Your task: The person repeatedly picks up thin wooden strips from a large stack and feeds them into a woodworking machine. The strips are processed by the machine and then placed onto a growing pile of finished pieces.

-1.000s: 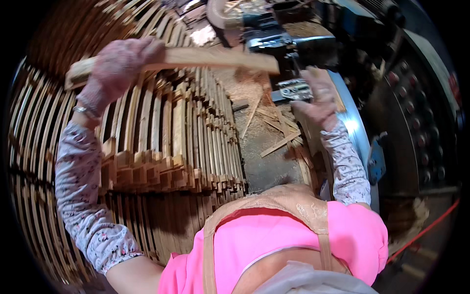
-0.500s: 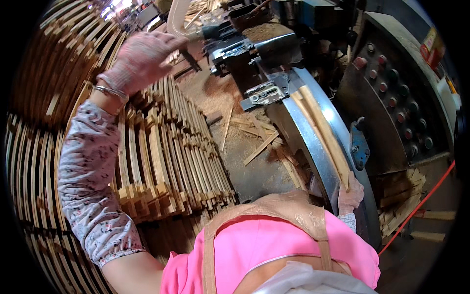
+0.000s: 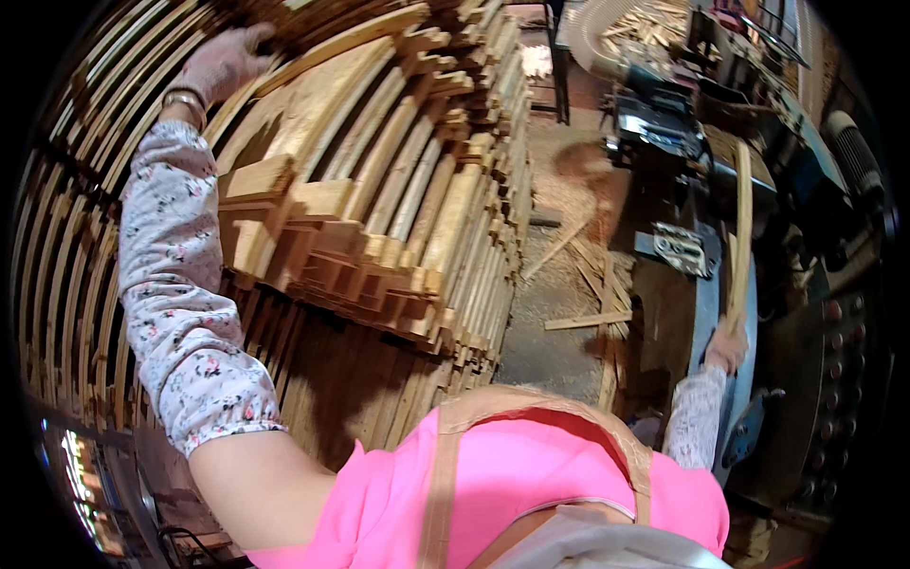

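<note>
My right hand, in a pale glove, is closed around the near end of long, narrow wooden strips. They slant up and away over the machine's curved metal bed. At the upper left my gloved left hand is stretched out over a tall stack of wooden strips. Its fingers look apart, close to a curved strip on top of the stack; whether they touch it I cannot tell. Nothing shows in that hand.
Beyond my right hand stands the machine's metal head, with a pale ribbed hose behind. A dark button panel is at the right. Offcuts and sawdust lie on the floor between stack and machine. More strips are piled at far left.
The view has swung left, bringing the stack nearer the middle. My left hand has moved over the stack. My right hand has raised the strips' far ends off the metal bed.
</note>
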Tool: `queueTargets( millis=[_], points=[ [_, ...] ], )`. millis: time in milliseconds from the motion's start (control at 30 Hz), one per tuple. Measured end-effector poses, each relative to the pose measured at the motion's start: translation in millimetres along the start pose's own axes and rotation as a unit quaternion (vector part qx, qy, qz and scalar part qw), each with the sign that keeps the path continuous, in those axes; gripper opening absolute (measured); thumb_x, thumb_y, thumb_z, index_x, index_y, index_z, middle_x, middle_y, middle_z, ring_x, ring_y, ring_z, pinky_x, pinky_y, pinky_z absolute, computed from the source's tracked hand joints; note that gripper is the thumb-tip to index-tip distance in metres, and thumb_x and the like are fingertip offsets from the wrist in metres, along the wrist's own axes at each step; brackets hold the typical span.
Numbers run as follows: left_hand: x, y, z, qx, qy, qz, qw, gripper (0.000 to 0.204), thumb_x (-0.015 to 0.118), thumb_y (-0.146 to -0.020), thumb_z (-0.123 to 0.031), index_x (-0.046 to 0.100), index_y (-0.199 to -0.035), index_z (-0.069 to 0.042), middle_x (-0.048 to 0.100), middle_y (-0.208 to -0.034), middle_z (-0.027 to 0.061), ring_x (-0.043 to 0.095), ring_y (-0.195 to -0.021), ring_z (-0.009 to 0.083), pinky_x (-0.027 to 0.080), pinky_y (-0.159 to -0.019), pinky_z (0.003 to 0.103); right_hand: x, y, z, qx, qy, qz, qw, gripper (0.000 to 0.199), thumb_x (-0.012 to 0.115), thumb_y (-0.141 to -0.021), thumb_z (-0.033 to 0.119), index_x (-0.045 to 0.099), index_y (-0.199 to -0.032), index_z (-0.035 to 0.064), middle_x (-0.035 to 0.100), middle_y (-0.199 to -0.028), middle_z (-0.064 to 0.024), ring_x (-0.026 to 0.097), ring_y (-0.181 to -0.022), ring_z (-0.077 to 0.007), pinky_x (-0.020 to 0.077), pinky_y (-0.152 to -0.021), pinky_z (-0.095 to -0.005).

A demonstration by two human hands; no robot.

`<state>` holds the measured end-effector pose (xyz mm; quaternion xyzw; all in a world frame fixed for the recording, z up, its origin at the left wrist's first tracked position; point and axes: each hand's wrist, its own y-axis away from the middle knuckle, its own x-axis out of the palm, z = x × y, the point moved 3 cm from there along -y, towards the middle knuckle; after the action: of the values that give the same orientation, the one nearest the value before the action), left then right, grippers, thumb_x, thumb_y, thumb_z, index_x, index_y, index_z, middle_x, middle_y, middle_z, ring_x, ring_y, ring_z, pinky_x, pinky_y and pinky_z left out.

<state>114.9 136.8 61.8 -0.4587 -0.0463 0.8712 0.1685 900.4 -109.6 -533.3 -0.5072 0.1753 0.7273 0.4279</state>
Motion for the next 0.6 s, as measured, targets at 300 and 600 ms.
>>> queueTargets(
  millis=[300,600],
  points=[
    [146,98,131,-0.256,-0.013,0.135,0.957,0.076,0.073,-0.088,-0.027,0.045,-0.157,-0.013,0.066,-0.136,0.0252,0.065,-0.123,0.0424,0.054,-0.105,0.05,-122,253,-151,0.041,0.157,0.042,0.986,0.054,0.069,-0.093,0.031,0.062,-0.144,0.0198,0.066,-0.125,-0.0187,0.061,-0.115,-0.0419,0.0512,-0.098,-0.0527],
    [162,114,148,-0.203,-0.045,0.112,0.972,0.072,0.055,-0.091,0.001,0.039,-0.161,-0.007,0.056,-0.152,0.0185,0.063,-0.125,0.0304,0.049,-0.11,0.037,-79,140,-101,-0.046,0.149,-0.077,0.985,0.053,0.075,-0.089,0.034,0.064,-0.139,0.0213,0.068,-0.125,-0.0091,0.06,-0.121,-0.0355,0.0495,-0.103,-0.0474]
  ],
)
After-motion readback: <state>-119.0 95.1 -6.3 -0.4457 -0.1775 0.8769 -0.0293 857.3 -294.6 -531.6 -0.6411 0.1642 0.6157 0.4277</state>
